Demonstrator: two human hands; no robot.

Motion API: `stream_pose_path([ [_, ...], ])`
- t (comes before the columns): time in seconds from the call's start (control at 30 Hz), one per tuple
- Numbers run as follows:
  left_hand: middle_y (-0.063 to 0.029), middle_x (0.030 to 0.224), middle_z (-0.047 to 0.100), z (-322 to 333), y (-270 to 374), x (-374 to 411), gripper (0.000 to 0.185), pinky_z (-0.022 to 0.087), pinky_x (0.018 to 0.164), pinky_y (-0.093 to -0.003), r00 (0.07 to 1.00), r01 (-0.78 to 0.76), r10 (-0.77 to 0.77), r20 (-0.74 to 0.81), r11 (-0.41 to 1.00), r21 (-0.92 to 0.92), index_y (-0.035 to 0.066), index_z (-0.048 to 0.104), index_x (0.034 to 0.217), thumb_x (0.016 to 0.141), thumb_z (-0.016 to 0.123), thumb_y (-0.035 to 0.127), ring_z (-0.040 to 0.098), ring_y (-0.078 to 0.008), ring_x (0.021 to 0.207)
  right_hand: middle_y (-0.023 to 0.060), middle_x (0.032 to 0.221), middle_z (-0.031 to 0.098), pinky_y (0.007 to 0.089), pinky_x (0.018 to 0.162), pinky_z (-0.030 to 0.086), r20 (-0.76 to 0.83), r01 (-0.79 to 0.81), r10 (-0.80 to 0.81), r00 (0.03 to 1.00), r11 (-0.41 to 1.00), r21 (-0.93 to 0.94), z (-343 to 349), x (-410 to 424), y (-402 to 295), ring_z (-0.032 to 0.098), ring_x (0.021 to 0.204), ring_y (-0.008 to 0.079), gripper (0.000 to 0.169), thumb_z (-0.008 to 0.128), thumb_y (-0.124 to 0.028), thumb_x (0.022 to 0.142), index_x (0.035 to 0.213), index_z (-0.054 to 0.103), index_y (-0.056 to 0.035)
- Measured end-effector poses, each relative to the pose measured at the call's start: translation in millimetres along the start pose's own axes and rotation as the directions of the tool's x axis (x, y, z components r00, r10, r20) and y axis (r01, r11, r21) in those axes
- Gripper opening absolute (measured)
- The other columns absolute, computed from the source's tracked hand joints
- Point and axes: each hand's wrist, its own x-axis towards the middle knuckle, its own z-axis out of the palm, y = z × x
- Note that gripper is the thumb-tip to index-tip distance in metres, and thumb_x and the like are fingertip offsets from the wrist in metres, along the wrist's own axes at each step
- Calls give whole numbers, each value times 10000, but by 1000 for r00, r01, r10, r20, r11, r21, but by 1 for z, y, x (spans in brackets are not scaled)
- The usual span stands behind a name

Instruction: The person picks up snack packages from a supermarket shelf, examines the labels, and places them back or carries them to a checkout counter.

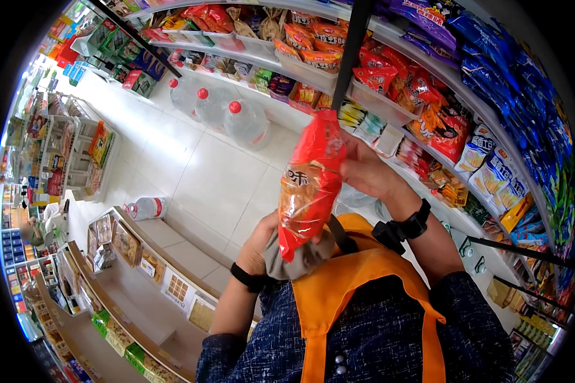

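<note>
A red and clear plastic snack bag (311,179), printed with writing, is held up in front of my chest. My left hand (263,237) grips its lower part from the left and behind, so most of those fingers are hidden. My right hand (369,167) has hold of its upper right edge. Light brown food shows through the clear part of the bag. Just under the bag is a bunched grey cloth (299,261); whether my left hand holds it too, I cannot tell. An orange apron (350,282) covers my front.
Curved shelves (311,79) on the right carry plastic bins of red and orange snack bags. Blue bags (508,95) hang at far right. Large clear water bottles (244,122) stand on the tiled floor. A wooden-edged display shelf (139,311) lies left; a person (37,232) is far left.
</note>
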Motion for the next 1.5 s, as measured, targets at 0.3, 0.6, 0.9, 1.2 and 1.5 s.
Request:
stream_pose_path([
  [0.3, -157, 1183, 615, 14, 23, 5, 710, 515, 864, -325, 970, -186, 240, -43, 841, 508, -2, 360, 1458, 954, 569, 453, 631, -205, 964, 61, 1129, 662, 301, 887, 516, -429, -120, -49, 902, 925, -359, -18, 0, -17, 639, 1005, 140, 632, 857, -234, 748, 1255, 538, -31],
  [0.6, -46, 887, 679, 17, 14, 20, 356, 511, 705, -279, 927, -83, 311, -210, 716, 693, 1, 631, 1224, 937, 663, 208, 641, -120, 779, 67, 1050, 686, 263, 794, 541, -446, -173, -21, 895, 905, -389, -26, 0, -13, 661, 923, 119, 549, 778, -387, 827, 1194, 595, -22],
  [0.9, -52, 899, 689, 11, 11, 27, 287, 527, 707, -283, 917, -90, 302, -262, 795, 600, -8, 655, 1174, 942, 647, 161, 650, -129, 768, 49, 990, 697, 277, 731, 563, -518, -263, 38, 854, 892, -369, -46, -3, -13, 677, 828, 109, 471, 608, -443, 947, 1182, 625, -35],
  [1.2, -63, 970, 689, 12, 12, 34, 277, 540, 737, -284, 927, -85, 272, -257, 823, 562, -9, 641, 1181, 955, 618, 150, 654, -139, 822, 30, 984, 687, 280, 711, 562, -558, -305, 87, 825, 901, -310, -66, -6, -12, 673, 825, 108, 480, 545, -467, 975, 1210, 611, -54],
  [1.5, -72, 929, 697, 10, 9, 34, 284, 550, 731, -290, 945, -86, 263, -193, 771, 631, -6, 629, 1208, 968, 595, 142, 664, -147, 798, 31, 988, 686, 293, 804, 536, -573, -236, 36, 819, 931, -280, -69, -5, -21, 664, 864, 121, 491, 620, -457, 936, 1225, 597, -61],
])
